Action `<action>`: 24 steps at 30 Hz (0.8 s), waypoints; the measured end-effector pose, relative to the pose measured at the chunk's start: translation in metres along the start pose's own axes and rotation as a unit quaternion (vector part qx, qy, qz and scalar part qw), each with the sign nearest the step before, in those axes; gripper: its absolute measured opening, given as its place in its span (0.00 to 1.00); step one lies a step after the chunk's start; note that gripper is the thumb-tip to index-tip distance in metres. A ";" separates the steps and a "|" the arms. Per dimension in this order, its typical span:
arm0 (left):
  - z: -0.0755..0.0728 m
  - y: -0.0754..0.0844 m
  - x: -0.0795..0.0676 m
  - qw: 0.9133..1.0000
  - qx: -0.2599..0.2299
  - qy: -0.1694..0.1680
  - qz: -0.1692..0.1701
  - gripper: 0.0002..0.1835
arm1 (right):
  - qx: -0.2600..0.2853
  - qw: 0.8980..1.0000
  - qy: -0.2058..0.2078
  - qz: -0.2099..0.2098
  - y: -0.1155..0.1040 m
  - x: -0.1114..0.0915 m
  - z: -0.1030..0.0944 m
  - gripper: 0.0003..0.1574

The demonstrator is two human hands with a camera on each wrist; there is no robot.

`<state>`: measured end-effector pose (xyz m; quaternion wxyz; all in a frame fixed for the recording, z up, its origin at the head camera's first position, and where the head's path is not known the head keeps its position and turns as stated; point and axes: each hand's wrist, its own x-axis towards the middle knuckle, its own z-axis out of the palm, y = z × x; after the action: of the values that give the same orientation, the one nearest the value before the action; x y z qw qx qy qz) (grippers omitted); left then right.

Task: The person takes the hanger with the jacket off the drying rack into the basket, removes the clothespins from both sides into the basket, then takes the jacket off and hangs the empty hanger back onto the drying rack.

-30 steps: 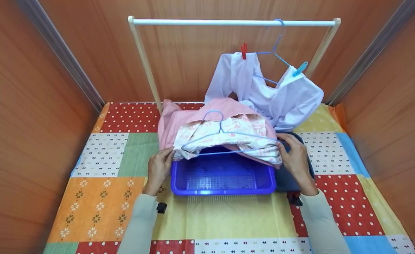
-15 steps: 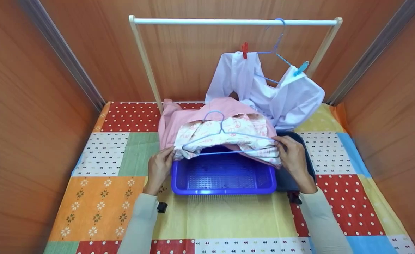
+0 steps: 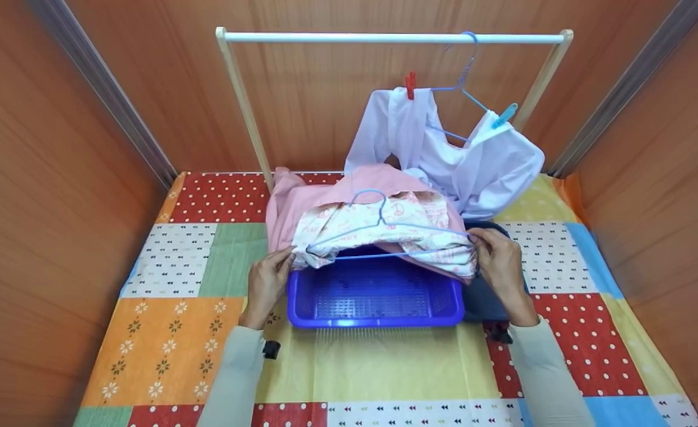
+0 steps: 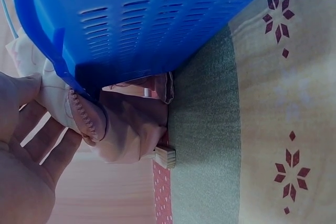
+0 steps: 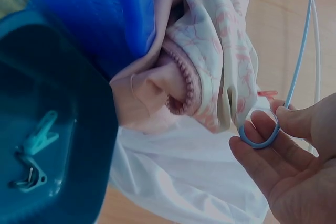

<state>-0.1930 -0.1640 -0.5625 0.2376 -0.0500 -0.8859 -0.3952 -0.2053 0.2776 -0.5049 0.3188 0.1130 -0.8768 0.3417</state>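
A pink garment (image 3: 301,207) with a printed cream lining (image 3: 408,222) lies over the back rim of a blue basket (image 3: 375,317). On top of it lies a light blue wire hanger (image 3: 384,228). My right hand (image 3: 494,261) pinches the hanger's right end loop (image 5: 257,137) between thumb and fingers (image 5: 262,166). My left hand (image 3: 271,276) is at the garment's left end, where its thumb rests on the printed fabric (image 4: 52,90) and its fingers (image 4: 50,142) stay straight beside the pink cuff (image 4: 86,121).
A white-railed rack (image 3: 384,37) stands at the back, where a white garment (image 3: 491,166) hangs on a blue hanger (image 3: 464,71) with a red peg (image 3: 410,85) and a light blue peg (image 3: 504,114). Right of the basket, a dark tub (image 5: 58,129) holds pegs (image 5: 31,150). Wooden walls enclose the patchwork cloth (image 3: 165,350).
The wire hanger has slid slightly to the right over the garment, and my right hand has shifted a little with it. My left hand has stayed in place.
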 end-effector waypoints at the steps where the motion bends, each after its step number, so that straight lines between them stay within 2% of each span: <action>1: 0.000 0.000 0.000 1.000 0.001 0.001 0.001 0.11 | 0.000 1.000 0.003 0.000 0.001 0.000 -0.001 0.08; 11: 0.000 0.000 0.000 1.000 0.002 -0.002 0.002 0.11 | -0.018 1.000 0.020 0.004 0.008 0.001 -0.012 0.06; 24: 0.001 -0.003 0.000 1.000 -0.003 -0.006 -0.005 0.11 | -0.026 0.998 0.025 0.044 0.014 0.003 -0.033 0.08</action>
<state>-0.1942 -0.1653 -0.5645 0.2304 -0.0485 -0.8862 -0.3990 -0.1977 0.3101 -0.4917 0.3283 0.0570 -0.8812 0.3353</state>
